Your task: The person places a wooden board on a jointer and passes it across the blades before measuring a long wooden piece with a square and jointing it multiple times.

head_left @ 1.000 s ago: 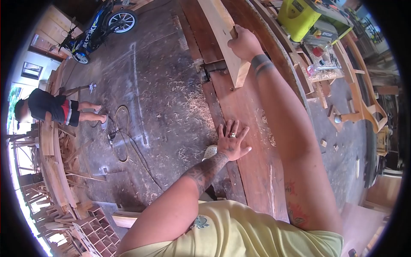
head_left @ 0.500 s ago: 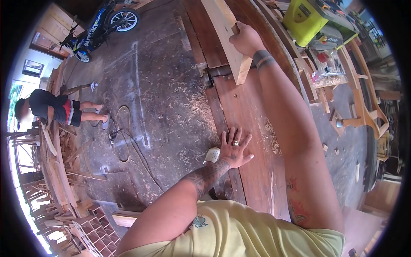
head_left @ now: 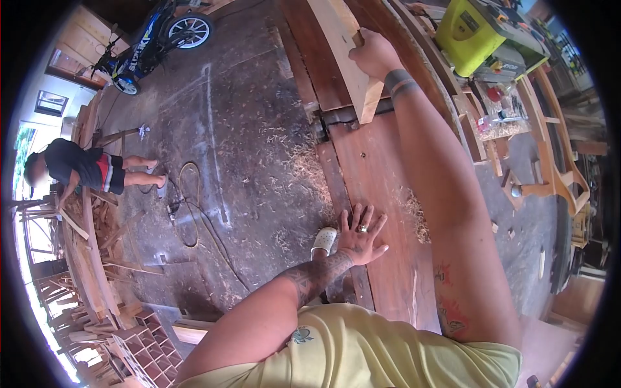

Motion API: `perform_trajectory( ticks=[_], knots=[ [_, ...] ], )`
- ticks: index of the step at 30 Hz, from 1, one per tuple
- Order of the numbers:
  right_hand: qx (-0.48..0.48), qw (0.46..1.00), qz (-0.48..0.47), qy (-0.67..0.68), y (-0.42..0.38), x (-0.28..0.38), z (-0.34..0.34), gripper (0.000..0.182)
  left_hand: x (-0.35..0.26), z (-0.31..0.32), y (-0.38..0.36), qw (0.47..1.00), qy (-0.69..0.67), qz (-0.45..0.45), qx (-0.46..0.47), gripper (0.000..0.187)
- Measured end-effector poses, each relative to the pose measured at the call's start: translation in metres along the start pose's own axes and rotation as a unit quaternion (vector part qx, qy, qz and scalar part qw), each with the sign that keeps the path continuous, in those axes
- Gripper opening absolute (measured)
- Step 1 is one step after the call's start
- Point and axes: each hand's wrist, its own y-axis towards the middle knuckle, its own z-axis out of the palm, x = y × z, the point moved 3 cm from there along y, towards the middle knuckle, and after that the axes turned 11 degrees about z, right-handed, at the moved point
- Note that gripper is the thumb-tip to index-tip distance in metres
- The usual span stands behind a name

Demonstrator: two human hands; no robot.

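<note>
My left hand [head_left: 362, 234], with a ring on one finger, lies flat with its fingers spread on a reddish-brown wooden surface [head_left: 378, 168]. Further up, my right hand [head_left: 376, 55] grips the edge of a pale wooden board [head_left: 341, 55], its fingers wrapped round that edge. The board stretches from the top of the view down to its cut end, over the reddish wood. Curly wood shavings [head_left: 416, 216] lie on the surface to the right of my left hand.
At the upper right stands a green Ryobi machine [head_left: 466, 35]. A motorbike [head_left: 145, 52] is at the upper left. Another person [head_left: 81, 165] bends over stacked wood on the left. A cable [head_left: 210, 226] and shavings lie on the floor, near a white shoe [head_left: 325, 239].
The wooden surface and my left hand appear slightly lower and further right. My right hand keeps its hold on the board. The other person's arm has shifted.
</note>
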Motion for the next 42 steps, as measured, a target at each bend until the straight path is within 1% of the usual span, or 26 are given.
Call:
perform_trajectory(
  ticks=[6, 9, 12, 17, 20, 21, 24, 27, 28, 29, 30, 32, 33, 34, 35, 36, 37, 38, 40, 41, 42],
  knots=[
    [0.009, 1.000, 0.006, 0.015, 0.022, 0.000, 0.009, 0.050, -0.001, -0.008, 0.001, 1.000, -0.002, 0.000, 0.031, 0.101],
    [0.055, 0.998, 0.020, 0.008, 0.031, 0.005, 0.008, 0.052, -0.002, -0.010, 0.001, 0.999, 0.010, 0.002, 0.043, 0.100],
    [0.020, 1.000, 0.016, 0.010, 0.037, 0.007, 0.013, 0.052, -0.001, -0.007, -0.001, 1.000, 0.007, 0.011, 0.022, 0.100],
    [0.035, 0.999, 0.023, 0.013, 0.057, 0.008, 0.018, 0.055, 0.000, 0.000, -0.001, 1.000, 0.003, 0.023, -0.019, 0.103],
    [0.045, 0.998, 0.026, 0.032, 0.069, 0.011, 0.022, 0.058, 0.002, 0.003, -0.001, 1.000, -0.004, 0.025, -0.013, 0.103],
    [0.050, 0.998, 0.030, 0.039, 0.072, 0.013, 0.022, 0.059, 0.002, 0.002, -0.002, 0.999, -0.007, 0.027, -0.027, 0.103],
    [-0.035, 0.998, 0.052, 0.001, 0.085, 0.006, 0.034, 0.057, 0.002, 0.002, -0.001, 0.999, -0.010, 0.030, -0.028, 0.103],
    [0.098, 0.978, 0.136, -0.127, 0.091, 0.013, 0.036, 0.039, 0.002, 0.000, -0.002, 0.999, -0.018, 0.032, -0.015, 0.103],
    [0.130, 0.948, -0.020, -0.290, 0.097, 0.018, 0.042, 0.032, 0.002, 0.000, -0.002, 0.999, -0.018, 0.034, -0.017, 0.103],
    [0.156, 0.868, -0.173, -0.439, 0.103, 0.014, 0.053, 0.026, 0.002, -0.001, -0.001, 0.999, -0.022, 0.033, -0.007, 0.103],
    [0.175, 0.741, -0.315, -0.566, 0.105, 0.010, 0.062, 0.020, 0.002, 0.000, -0.003, 0.999, -0.024, 0.036, -0.014, 0.103],
    [0.172, 0.769, -0.279, -0.549, 0.095, 0.016, 0.054, 0.013, 0.003, 0.000, -0.004, 0.998, -0.024, 0.042, -0.032, 0.103],
    [0.190, 0.865, -0.193, -0.423, 0.095, -0.002, 0.056, 0.012, 0.004, -0.004, -0.005, 0.998, -0.028, 0.042, -0.031, 0.101],
    [0.209, 0.928, -0.073, -0.299, 0.083, 0.005, 0.047, 0.014, 0.005, -0.007, -0.005, 0.998, -0.038, 0.050, -0.032, 0.101],
    [0.198, 0.967, 0.039, -0.154, 0.069, 0.014, 0.038, 0.018, 0.006, -0.011, -0.006, 0.997, -0.050, 0.056, -0.033, 0.101],
    [0.186, 0.965, 0.182, -0.017, 0.033, 0.038, 0.024, 0.022, 0.006, -0.011, -0.010, 0.996, -0.064, 0.062, -0.032, 0.101],
    [0.187, 0.959, 0.199, 0.073, 0.013, 0.035, 0.024, 0.026, 0.006, -0.011, -0.012, 0.995, -0.058, 0.069, -0.041, 0.094],
    [0.184, 0.946, 0.213, 0.163, -0.002, 0.029, 0.024, 0.030, 0.009, -0.013, -0.014, 0.991, -0.079, 0.092, -0.050, 0.089],
    [0.210, 0.936, 0.233, 0.158, -0.043, 0.032, 0.010, 0.036, 0.017, -0.013, -0.023, 0.980, -0.117, 0.145, -0.066, 0.078],
    [0.229, 0.941, 0.199, 0.148, -0.068, 0.036, -0.002, 0.039, 0.024, -0.010, -0.024, 0.966, -0.153, 0.181, -0.101, 0.062],
    [0.240, 0.935, 0.204, 0.162, -0.097, 0.043, -0.013, 0.041, 0.041, 0.013, -0.014, 0.921, -0.321, 0.211, -0.067, 0.056]
  ],
)
